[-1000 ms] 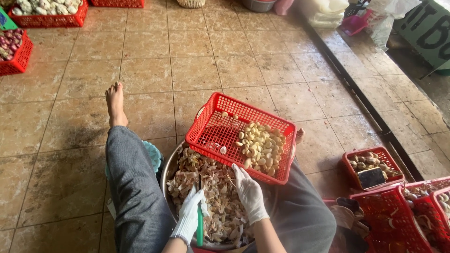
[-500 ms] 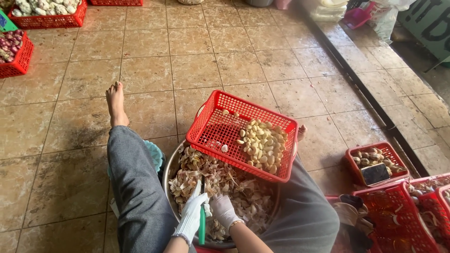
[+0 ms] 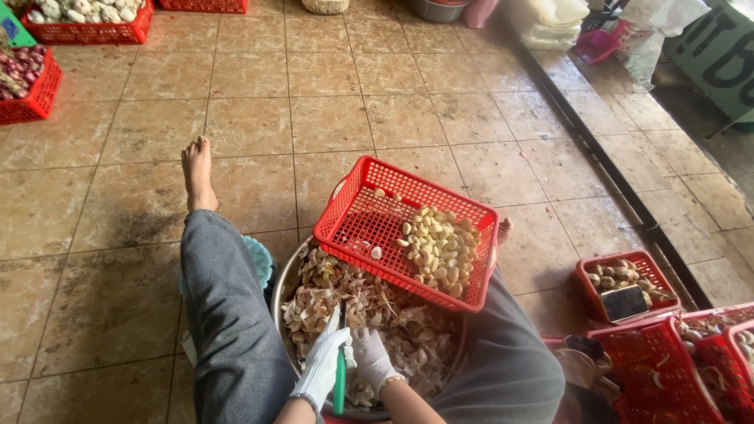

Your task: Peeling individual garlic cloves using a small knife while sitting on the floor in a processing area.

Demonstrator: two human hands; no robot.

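I sit on a tiled floor with a metal bowl (image 3: pixel 284 284) of garlic skins (image 3: pixel 369 306) between my legs. A red plastic basket (image 3: pixel 353 212) rests tilted on the bowl's far rim, with a pile of peeled garlic cloves (image 3: pixel 440 247) in its right half. My left hand (image 3: pixel 326 361), in a white glove, grips a small knife with a green handle (image 3: pixel 339 385), blade pointing up. My right hand (image 3: pixel 371 357), also gloved, is closed right beside the knife over the skins; whether it pinches a clove is hidden.
A small red basket (image 3: pixel 585 275) holding bulbs and a dark phone sits at right, with more red baskets (image 3: pixel 667 369) in the lower right corner. Red baskets of garlic (image 3: pixel 90 31) and onions (image 3: pixel 31 98) stand at far left. A teal stool (image 3: pixel 259 263) shows under my left leg.
My right hand has pulled back from the skins under the basket to the near edge of the bowl, beside the knife. My view has shifted slightly downward.
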